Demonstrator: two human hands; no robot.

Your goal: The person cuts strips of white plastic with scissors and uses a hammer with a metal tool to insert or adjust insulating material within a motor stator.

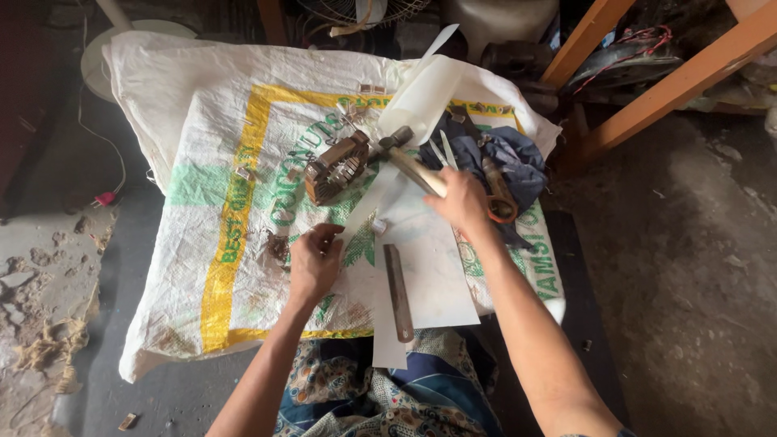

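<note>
From the head view, two bare arms reach over a white woven sack (pixel 210 146) spread on the floor, printed with yellow bands and green lettering. The right hand (pixel 461 201) is clenched around the pale wooden handle of one hammer (pixel 405 158), whose dark metal head lies just beside one rusty brown stator (pixel 336 168), a ring of stacked plates with slots around its inner face, resting on the sack above the left hand. The left hand (pixel 314 263) lies palm down on the sack with its fingers curled in; it seems to pinch something small, but what it holds cannot be told. Between the two arms, one flat metal file (pixel 398 293) lies lengthwise on a white sheet (pixel 437 275), one of several overlapping pale sheets, another of which rises curled behind the hammer. To the right of the hammer, one pair of scissors (pixel 495 193) with orange handles rests on a crumpled blue cloth (pixel 518 162), touching the right hand's far side. A few small metal bits lie scattered near the sack's top edge. Orange wooden beams (pixel 664 89) cross the upper right corner, and the person's patterned cloth (pixel 388 396) shows at the bottom.
</note>
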